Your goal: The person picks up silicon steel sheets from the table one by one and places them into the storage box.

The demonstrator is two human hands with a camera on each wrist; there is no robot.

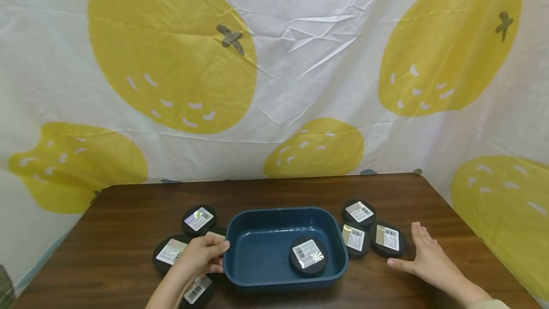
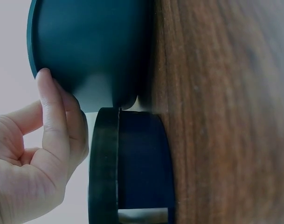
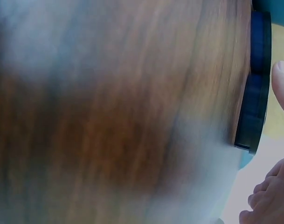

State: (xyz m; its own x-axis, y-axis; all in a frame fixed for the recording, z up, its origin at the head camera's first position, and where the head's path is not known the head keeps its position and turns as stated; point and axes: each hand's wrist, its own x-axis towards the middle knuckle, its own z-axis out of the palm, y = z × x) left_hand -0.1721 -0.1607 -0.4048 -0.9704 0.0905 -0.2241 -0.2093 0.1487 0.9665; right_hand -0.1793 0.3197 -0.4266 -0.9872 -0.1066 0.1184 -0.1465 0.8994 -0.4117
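A blue rectangular tub [image 1: 240,271] stands on the table, with one flat round black container [image 1: 308,256] bearing a white label inside it. My left hand [image 1: 201,255] holds the tub's left rim, its fingertips at the edge and outer wall. In the left wrist view, a black container [image 2: 142,163] sits on the table just below those fingers. My right hand [image 1: 433,261] is spread with straight fingers, to the right of a labelled black container [image 1: 388,239], and has nothing in it. The right wrist view shows its thumb [image 3: 282,86] beside the black containers [image 3: 253,109].
Two more black containers, a back one [image 1: 359,212] and a front one [image 1: 355,240], are grouped right of the tub. Several others, including a back one [image 1: 198,219], lie at its left, partly under my left hand. A lemon-print cloth [image 1: 274,85] hangs behind the wooden table [image 1: 137,213].
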